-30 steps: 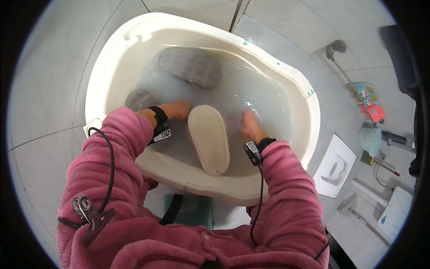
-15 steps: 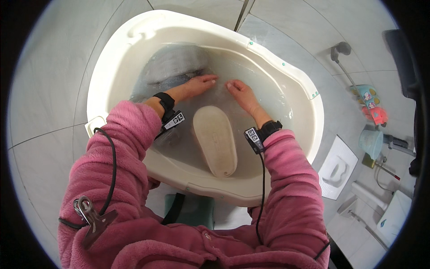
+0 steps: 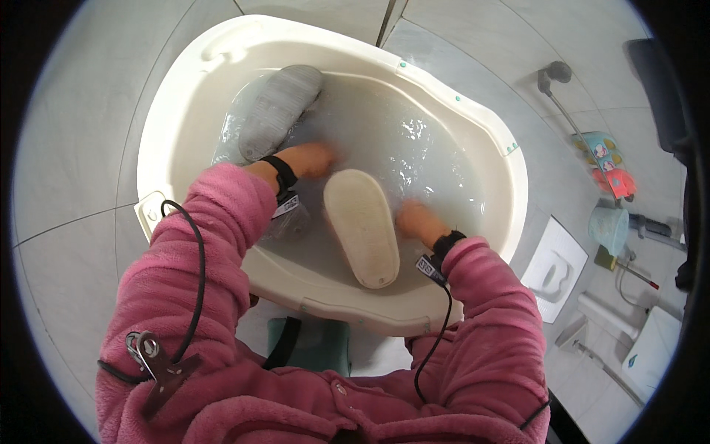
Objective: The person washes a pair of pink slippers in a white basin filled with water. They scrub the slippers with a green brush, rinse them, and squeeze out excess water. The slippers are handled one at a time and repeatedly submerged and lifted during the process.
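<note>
A white baby-bath-shaped tub holds cloudy, rippling water. A cream slipper floats sole up in the middle, its toe end tilted to the upper left. My left hand dips into the water just beyond the slipper's upper left end, blurred, with its fingers hidden. My right hand is in the water close beside the slipper's right edge, also smeared, and I cannot tell if it touches. A grey slipper with a ridged sole lies at the far left of the water, beyond my left hand.
Something clear and crumpled lies under my left wrist. A teal stool is below the tub's near side. To the right are a white squat toilet, a light blue bucket and a wall-mounted shower head. Cables run from both wrist devices.
My hands have moved apart and nearer: the left dips lower, the right comes down beside the cream slipper. The grey slipper has turned steeper and risen more into view. The water ripples more.
</note>
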The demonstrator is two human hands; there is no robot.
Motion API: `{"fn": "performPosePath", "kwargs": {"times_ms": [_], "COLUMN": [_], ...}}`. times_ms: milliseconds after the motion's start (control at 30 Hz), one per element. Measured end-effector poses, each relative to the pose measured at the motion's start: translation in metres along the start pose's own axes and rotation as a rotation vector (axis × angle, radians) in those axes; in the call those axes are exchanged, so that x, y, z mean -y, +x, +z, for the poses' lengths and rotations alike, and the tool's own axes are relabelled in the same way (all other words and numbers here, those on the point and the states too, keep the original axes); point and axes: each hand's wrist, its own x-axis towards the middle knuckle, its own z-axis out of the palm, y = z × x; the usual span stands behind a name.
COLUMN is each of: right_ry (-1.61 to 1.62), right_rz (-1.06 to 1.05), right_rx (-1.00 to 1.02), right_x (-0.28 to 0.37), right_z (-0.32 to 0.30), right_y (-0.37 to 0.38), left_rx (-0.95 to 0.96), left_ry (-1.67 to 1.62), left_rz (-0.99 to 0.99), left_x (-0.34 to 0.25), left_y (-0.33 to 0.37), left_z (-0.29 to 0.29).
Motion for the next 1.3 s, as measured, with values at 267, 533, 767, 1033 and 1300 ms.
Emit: {"fn": "performPosePath", "kwargs": {"times_ms": [267, 533, 767, 1033, 1300], "right_ry": [0.159, 0.658, 0.949, 0.486, 0.690], "right_rz": [-0.030, -0.361, -0.233, -0.272, -0.033], "right_rx": [0.130, 0.172, 0.561, 0.078, -0.694], "right_x": [0.058, 0.090, 0.113, 0.126, 0.085], "right_z": [0.038, 0.064, 0.016, -0.010, -0.064], "right_y": [-0.048, -0.037, -0.046, -0.045, -0.064], "left_rx": [0.352, 0.604, 0.917, 0.814, 0.501], "left_ry": [0.501, 0.206, -0.102, -0.149, 0.456], "left_rz": [-0.371, -0.352, -0.453, -0.191, -0.119], "left_x": [-0.018, -0.014, -0.060, -0.092, -0.137], "left_y": [-0.062, -0.081, -0.071, -0.069, -0.089], "left_z": [0.039, 0.025, 0.017, 0.039, 0.053]}}
